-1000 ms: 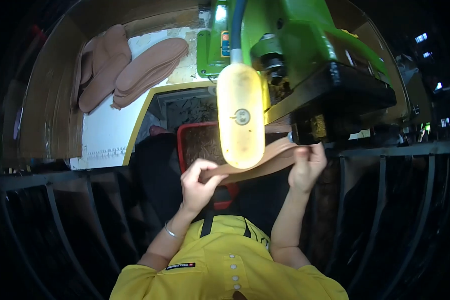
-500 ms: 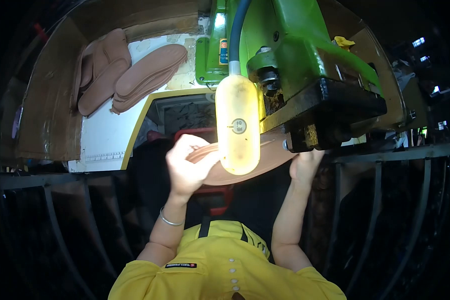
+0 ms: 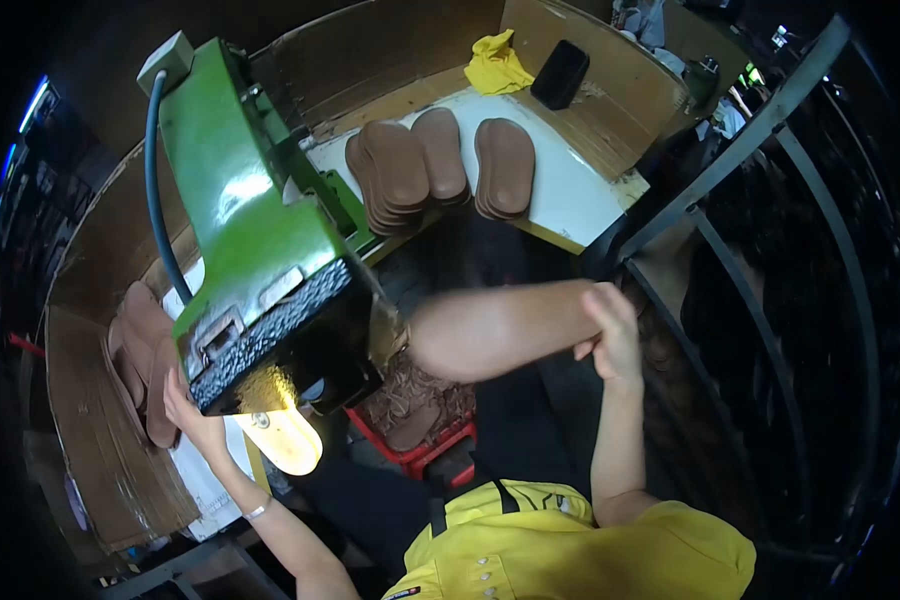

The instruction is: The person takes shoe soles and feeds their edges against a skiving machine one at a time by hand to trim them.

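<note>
At frame centre, right hand (image 3: 610, 325) grips blurred sole (image 3: 500, 330); left hand (image 3: 185, 405) touches stack (image 3: 145, 355), fingers hidden. One-handed grip beside green machine (image 3: 250, 230) could slip.

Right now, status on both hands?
Right hand gripping tan insole, mid-air. Left hand on insole stack at left. Green machine between them.

Tan insole (image 3: 500, 328) in my right hand (image 3: 610, 335): flat, blurred, held level just right of the green machine (image 3: 250, 240). Brown insoles (image 3: 145, 360) lie stacked left of the machine.
</note>
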